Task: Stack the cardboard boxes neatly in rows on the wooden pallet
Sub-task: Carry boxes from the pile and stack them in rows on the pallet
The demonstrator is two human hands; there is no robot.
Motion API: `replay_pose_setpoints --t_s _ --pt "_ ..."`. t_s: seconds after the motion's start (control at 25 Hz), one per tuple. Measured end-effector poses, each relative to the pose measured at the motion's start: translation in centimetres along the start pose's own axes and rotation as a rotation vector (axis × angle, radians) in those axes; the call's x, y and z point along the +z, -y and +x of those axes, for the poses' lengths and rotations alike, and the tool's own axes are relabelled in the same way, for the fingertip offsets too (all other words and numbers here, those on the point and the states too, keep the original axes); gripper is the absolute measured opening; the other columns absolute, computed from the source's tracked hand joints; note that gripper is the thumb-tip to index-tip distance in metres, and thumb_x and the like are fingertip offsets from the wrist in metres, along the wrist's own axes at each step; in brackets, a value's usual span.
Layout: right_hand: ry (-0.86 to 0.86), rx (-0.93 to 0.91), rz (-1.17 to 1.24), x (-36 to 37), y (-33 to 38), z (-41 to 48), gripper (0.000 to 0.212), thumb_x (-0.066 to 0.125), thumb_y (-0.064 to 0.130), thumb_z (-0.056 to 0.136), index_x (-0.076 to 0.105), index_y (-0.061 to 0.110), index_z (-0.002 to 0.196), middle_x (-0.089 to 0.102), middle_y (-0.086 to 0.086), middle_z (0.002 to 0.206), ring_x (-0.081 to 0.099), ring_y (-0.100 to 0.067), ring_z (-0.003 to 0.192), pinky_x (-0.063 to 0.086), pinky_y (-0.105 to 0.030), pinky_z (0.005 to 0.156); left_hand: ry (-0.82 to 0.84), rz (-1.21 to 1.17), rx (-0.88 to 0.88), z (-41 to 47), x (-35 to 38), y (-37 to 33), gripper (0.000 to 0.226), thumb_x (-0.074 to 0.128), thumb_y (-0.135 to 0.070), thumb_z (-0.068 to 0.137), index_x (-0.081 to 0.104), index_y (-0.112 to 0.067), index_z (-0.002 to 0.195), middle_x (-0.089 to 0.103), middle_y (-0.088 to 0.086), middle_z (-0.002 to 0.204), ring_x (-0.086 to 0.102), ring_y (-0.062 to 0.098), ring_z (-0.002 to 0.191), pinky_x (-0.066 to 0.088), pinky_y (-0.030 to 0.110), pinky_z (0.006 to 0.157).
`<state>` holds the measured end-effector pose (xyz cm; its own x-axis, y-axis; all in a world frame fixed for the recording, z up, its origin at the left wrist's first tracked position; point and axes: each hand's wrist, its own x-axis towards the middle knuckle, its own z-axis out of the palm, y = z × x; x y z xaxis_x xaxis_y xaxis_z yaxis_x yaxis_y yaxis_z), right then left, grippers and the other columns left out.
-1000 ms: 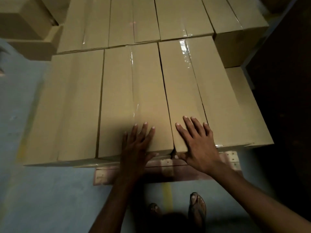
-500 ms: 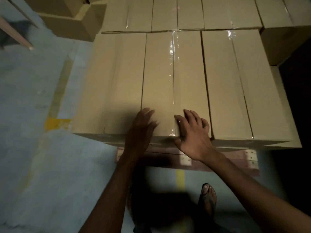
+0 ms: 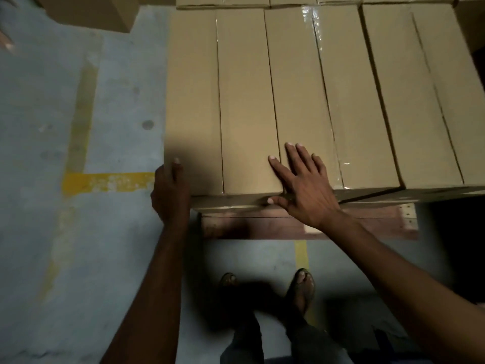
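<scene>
1. Head view: three long cardboard boxes lay side by side on the wooden pallet [image 3: 367, 224], their near ends overhanging its front board. The left box [image 3: 220, 101] sat at the pallet's left edge, the middle box [image 3: 315, 101] just beside it, and the right box [image 3: 420, 101] touching that one.
2. The left hand [image 3: 170, 190] was cupped around the near left corner of the left box, thumb up on its top and the other fingers hidden down the side; it pressed the corner but lifted nothing.
3. The right hand [image 3: 304, 185] lay open and flat, fingers spread across the seam between the left and middle boxes, thumb hooked over the front edge. It grasped nothing.
4. More boxes [image 3: 223, 1] filled the row behind. Yellow tape [image 3: 107, 182] marked the grey floor [image 3: 39, 101], and the person's feet in sandals [image 3: 301, 285] stood before the pallet.
</scene>
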<state>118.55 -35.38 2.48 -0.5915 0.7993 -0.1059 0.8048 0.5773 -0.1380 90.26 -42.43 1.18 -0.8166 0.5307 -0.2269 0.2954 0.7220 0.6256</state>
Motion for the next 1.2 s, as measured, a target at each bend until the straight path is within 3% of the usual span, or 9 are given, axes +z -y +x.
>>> replay_pose_setpoints --t_s 0.12,0.24,0.4,0.6,0.72,0.84,0.92,1.2 --pt "0.016 0.016 -0.019 -0.1 0.0 -0.1 0.090 0.061 0.066 0.091 0.019 0.033 0.163 0.007 -0.015 0.171 0.004 -0.035 0.158 0.014 -0.054 0.124 0.013 -0.006 0.021 -0.3 -0.4 0.1 0.052 0.039 -0.058 0.104 0.061 -0.017 0.128 0.064 0.015 0.133 0.057 0.044 0.119 0.044 0.045 0.095" --pt "0.012 0.027 -0.009 0.5 0.3 -0.2 0.093 0.060 0.068 0.089 0.016 0.034 0.164 0.006 -0.013 0.172 0.003 -0.033 0.159 0.016 -0.055 0.124 0.088 0.023 0.001 1.0 -0.7 1.1 0.057 0.039 -0.062 0.103 0.059 -0.019 0.133 0.061 0.014 0.139 0.055 0.042 0.125 0.043 0.048 0.102" --pt "0.007 0.091 0.137 -0.1 1.1 0.5 0.097 0.041 0.088 0.085 0.011 0.038 0.163 -0.002 -0.006 0.173 -0.006 -0.026 0.159 0.008 -0.055 0.126 0.228 -0.067 0.060 2.7 -1.2 1.4 0.082 0.041 -0.080 0.085 0.050 -0.026 0.147 0.055 0.004 0.149 0.052 0.034 0.134 0.042 0.050 0.112" --pt "-0.036 0.341 0.217 -1.5 2.6 4.5 0.092 0.009 0.086 0.091 -0.005 0.032 0.164 -0.012 -0.006 0.172 -0.015 -0.024 0.158 -0.001 -0.052 0.126 0.299 -0.123 0.182 6.1 -0.8 -3.9 0.086 0.062 -0.054 0.096 0.018 -0.025 0.163 0.030 0.005 0.166 0.034 0.029 0.149 0.032 0.044 0.119" --pt "-0.024 0.425 0.096 -0.1 3.4 5.2 0.089 0.007 0.082 0.094 -0.001 0.029 0.165 -0.011 -0.006 0.172 -0.015 -0.023 0.158 -0.002 -0.052 0.126 0.302 -0.198 0.218 8.2 0.2 -4.8 0.096 0.073 -0.047 0.091 0.017 -0.021 0.164 0.028 0.005 0.167 0.032 0.027 0.150 0.030 0.038 0.120" --pt "-0.032 0.505 0.144 0.1 3.9 5.9 0.087 0.012 0.083 0.094 0.001 0.033 0.165 -0.008 -0.002 0.173 -0.012 -0.021 0.158 -0.002 -0.051 0.127 0.315 -0.253 0.238 8.8 0.6 -4.3 0.095 0.078 -0.026 0.090 0.019 -0.015 0.163 0.030 0.008 0.165 0.033 0.024 0.149 0.024 0.016 0.110" --pt "-0.047 0.541 0.156 0.1 4.2 6.5 0.086 0.012 0.083 0.094 -0.002 0.035 0.164 -0.009 -0.001 0.172 -0.012 -0.021 0.158 -0.004 -0.052 0.126 0.343 -0.286 0.241 8.9 0.6 -4.4 0.094 0.079 -0.019 0.089 0.020 -0.014 0.162 0.032 0.009 0.164 0.036 0.023 0.147 0.022 0.008 0.103" --pt "-0.058 0.592 0.082 0.4 4.8 6.7 0.086 0.007 0.083 0.092 0.002 0.036 0.164 -0.004 -0.001 0.173 -0.009 -0.021 0.158 0.003 -0.052 0.127 0.429 -0.339 0.242 9.9 0.9 -3.4 0.101 0.080 -0.032 0.087 0.014 -0.031 0.163 0.032 -0.003 0.163 0.040 0.016 0.143 0.034 0.031 0.117"
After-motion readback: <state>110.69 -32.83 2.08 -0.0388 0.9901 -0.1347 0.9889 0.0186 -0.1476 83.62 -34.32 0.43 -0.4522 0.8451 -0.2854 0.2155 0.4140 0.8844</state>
